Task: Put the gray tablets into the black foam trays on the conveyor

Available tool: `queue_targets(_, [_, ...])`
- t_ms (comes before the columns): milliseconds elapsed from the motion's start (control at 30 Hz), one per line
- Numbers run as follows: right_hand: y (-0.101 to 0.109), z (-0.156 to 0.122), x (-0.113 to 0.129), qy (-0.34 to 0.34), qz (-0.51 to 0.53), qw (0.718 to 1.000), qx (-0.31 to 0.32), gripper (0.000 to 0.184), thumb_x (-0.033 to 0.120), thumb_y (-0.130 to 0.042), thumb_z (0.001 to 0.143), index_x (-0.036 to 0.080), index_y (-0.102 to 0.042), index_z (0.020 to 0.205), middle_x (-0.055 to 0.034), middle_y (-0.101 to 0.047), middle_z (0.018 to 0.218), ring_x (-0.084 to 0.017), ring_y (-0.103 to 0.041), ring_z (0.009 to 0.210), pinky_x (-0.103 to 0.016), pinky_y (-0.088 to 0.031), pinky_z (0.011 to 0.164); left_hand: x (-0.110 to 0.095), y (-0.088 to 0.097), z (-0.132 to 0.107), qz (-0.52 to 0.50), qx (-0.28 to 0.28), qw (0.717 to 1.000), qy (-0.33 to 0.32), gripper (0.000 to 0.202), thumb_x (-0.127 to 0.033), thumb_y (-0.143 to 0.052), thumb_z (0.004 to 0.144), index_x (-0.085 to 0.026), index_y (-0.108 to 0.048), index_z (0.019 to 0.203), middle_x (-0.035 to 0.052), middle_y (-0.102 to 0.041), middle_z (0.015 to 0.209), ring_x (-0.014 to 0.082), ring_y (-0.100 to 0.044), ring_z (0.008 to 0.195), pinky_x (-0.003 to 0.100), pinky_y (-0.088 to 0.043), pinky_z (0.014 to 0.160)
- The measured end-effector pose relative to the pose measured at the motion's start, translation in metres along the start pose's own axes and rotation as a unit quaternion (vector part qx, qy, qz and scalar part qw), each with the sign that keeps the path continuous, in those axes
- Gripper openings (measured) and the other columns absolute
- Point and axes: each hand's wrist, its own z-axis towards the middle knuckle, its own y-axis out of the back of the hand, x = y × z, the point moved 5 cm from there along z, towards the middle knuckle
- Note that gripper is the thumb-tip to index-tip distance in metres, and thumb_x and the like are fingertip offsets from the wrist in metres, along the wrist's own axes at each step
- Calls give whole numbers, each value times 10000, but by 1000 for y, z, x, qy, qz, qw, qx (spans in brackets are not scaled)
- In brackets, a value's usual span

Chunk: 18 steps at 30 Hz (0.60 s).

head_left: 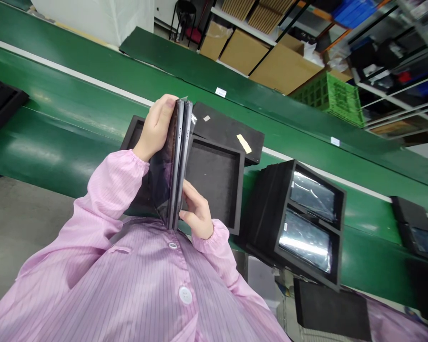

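Two thin tablets (179, 161), pressed together and held on edge, stand in front of my chest. Their dark screen side faces left, and clear film sticks out at the far end. My left hand (157, 126) grips them at the far left, its fingers bent over the screen side. Lower down, my right hand (198, 209) holds the near part from the right, with thumb and fingers against the tablets' side. Below them lies a black foam tray (241, 190) with a bare compartment showing on the right; the tablets and my left arm hide much of its left part.
A black foam block (228, 130) with a yellowish tape piece lies behind the tray. To the right, stacked black trays (262, 204) lean, the front one holding two film-wrapped tablets (306, 240). All rest on a green conveyor (74, 137). Shelves with cardboard boxes (244, 52) stand beyond.
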Motion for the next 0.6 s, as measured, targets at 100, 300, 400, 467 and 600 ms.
queue_targets(100, [-3,-1,7,22,-29,999,0,641,501,-576,904,262,-486,1492,-88,-489,1546,-331,-452,1438,-531,-467,1127,-3,2,-3,-10,-21,1000,2,449,-640,-461,932,-249,-655,829,18,-584,771,207,-687,906,358,-569,808])
queue_targets(300, [-4,2,22,67,-30,997,-3,577,366,-610,919,291,-498,1480,-95,-505,1533,-310,-490,1412,-509,-485,1111,-6,5,-7,-49,-29,998,34,362,-561,-544,929,-242,-652,798,26,-579,755,206,-671,917,343,-568,843])
queue_targets(400, [-5,2,25,67,-55,996,-3,561,358,-608,915,268,-520,1462,-108,-519,1519,-313,-509,1395,-526,-470,1124,-7,5,-7,-69,-21,996,44,342,-530,-547,937,-238,-649,792,27,-574,759,206,-665,924,342,-557,869])
queue_targets(467, [-5,3,28,67,-65,996,-4,561,360,-605,911,255,-525,1456,-116,-531,1508,-315,-526,1379,-532,-467,1125,-8,4,-7,-74,-15,996,45,342,-514,-527,952,-236,-645,792,26,-572,772,202,-661,921,354,-553,886])
queue_targets(600, [-7,3,30,68,-71,995,-6,568,331,-615,895,256,-529,1452,-117,-535,1504,-306,-534,1372,-517,-490,1105,-11,2,-8,-55,-2,998,27,397,-561,-476,959,-243,-644,790,29,-576,785,198,-660,908,370,-555,903])
